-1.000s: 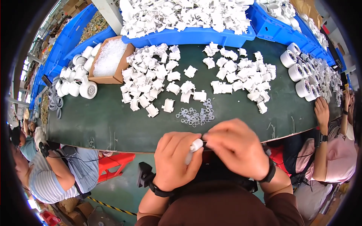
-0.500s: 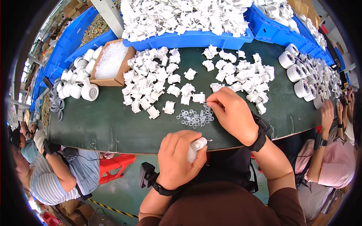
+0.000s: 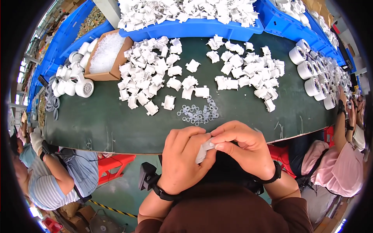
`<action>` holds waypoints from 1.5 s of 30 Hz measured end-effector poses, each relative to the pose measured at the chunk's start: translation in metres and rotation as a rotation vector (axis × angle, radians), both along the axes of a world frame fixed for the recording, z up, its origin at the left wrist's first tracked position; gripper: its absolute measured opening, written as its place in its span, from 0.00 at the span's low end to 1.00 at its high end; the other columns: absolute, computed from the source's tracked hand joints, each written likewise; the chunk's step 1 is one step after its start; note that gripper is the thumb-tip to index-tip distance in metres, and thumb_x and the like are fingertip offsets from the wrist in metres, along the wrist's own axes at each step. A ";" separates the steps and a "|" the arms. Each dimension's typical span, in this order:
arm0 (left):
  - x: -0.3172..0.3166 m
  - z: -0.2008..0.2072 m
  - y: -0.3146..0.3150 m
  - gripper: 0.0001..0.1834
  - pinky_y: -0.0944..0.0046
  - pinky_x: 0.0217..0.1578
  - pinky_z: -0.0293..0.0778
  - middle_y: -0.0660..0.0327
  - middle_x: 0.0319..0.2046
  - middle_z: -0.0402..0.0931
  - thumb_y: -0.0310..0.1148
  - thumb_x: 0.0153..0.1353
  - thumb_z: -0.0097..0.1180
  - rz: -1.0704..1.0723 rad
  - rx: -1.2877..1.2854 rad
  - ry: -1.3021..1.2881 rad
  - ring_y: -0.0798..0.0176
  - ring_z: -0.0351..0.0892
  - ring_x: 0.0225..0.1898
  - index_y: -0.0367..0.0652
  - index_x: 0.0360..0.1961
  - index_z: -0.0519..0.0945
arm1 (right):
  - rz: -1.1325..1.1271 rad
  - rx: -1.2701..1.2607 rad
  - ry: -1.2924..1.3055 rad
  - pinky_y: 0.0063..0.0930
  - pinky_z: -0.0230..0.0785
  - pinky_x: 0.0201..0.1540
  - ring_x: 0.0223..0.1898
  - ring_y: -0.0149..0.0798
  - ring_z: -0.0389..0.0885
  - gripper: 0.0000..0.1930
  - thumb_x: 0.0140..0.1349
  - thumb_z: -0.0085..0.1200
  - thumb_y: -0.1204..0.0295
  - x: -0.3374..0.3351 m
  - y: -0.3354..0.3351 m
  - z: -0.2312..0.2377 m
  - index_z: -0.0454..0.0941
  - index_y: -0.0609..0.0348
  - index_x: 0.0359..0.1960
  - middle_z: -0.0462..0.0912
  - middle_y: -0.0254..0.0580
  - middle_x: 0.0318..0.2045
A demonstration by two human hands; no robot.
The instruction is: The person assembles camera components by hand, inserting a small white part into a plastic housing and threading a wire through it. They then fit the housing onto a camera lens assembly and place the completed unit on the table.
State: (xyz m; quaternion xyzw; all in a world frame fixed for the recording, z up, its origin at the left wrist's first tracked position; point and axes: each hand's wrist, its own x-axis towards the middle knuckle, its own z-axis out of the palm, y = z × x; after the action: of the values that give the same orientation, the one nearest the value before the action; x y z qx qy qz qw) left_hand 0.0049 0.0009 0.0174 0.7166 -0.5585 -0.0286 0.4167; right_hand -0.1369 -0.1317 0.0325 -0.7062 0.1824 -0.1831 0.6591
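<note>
Close to the table's near edge, my left hand (image 3: 183, 159) is closed round a white plastic part (image 3: 202, 152), most of which its fingers and thumb cover. At the upper end of that part, my right hand (image 3: 248, 146) has its thumb and fingertips pinched together, touching or almost touching the part's tip. Whatever lies between those fingertips is hidden. Just beyond both hands is a loose spread of small translucent rings (image 3: 198, 114). Farther off lie a left heap of white plastic clip-like pieces (image 3: 142, 70) and a right heap of similar pieces (image 3: 252, 70).
A blue bin (image 3: 190, 28) full of white pieces stands at the back. Left are a cardboard box (image 3: 103, 76) of clear bits, white round housings (image 3: 84, 88) and grey rings (image 3: 52, 103). White cylinders (image 3: 305, 70) line the right. Co-workers sit on both sides.
My right hand has come back from the ring spread to the white part in my left hand. The part's tip, bare before, is now at my right fingertips.
</note>
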 end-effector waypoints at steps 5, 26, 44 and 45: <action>-0.002 -0.008 0.000 0.23 0.57 0.39 0.73 0.57 0.44 0.78 0.22 0.44 0.72 -0.012 -0.074 -0.002 0.52 0.77 0.40 0.44 0.42 0.77 | 0.047 0.325 0.041 0.26 0.76 0.51 0.47 0.29 0.81 0.08 0.69 0.56 0.84 0.000 -0.002 -0.007 0.81 0.66 0.48 0.83 0.41 0.47; 0.011 -0.008 0.004 0.17 0.54 0.42 0.76 0.60 0.39 0.81 0.22 0.45 0.73 -0.083 -0.163 -0.010 0.49 0.80 0.42 0.44 0.36 0.81 | -0.011 0.228 0.042 0.22 0.74 0.44 0.41 0.24 0.79 0.06 0.72 0.53 0.81 0.008 0.011 -0.013 0.79 0.64 0.48 0.83 0.35 0.44; -0.007 0.055 0.031 0.08 0.51 0.41 0.74 0.57 0.49 0.70 0.29 0.54 0.68 -0.405 -0.532 0.759 0.56 0.69 0.48 0.59 0.30 0.84 | -0.879 -1.416 0.836 0.57 0.63 0.61 0.63 0.57 0.72 0.33 0.61 0.63 0.44 -0.146 -0.281 -0.031 0.75 0.43 0.65 0.77 0.43 0.60; -0.010 0.057 0.033 0.08 0.52 0.41 0.75 0.58 0.50 0.70 0.30 0.53 0.69 -0.516 -0.557 0.836 0.55 0.69 0.48 0.59 0.26 0.83 | -0.882 -1.372 0.814 0.57 0.64 0.61 0.61 0.55 0.74 0.32 0.60 0.65 0.45 -0.137 -0.277 -0.025 0.77 0.43 0.63 0.77 0.43 0.61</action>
State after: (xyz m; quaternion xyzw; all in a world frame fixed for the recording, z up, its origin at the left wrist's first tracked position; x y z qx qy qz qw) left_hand -0.0052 0.0340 0.0748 0.3475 -0.4898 -0.2625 0.7553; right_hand -0.2736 -0.4089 0.0073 -0.8196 0.5055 -0.2237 -0.1506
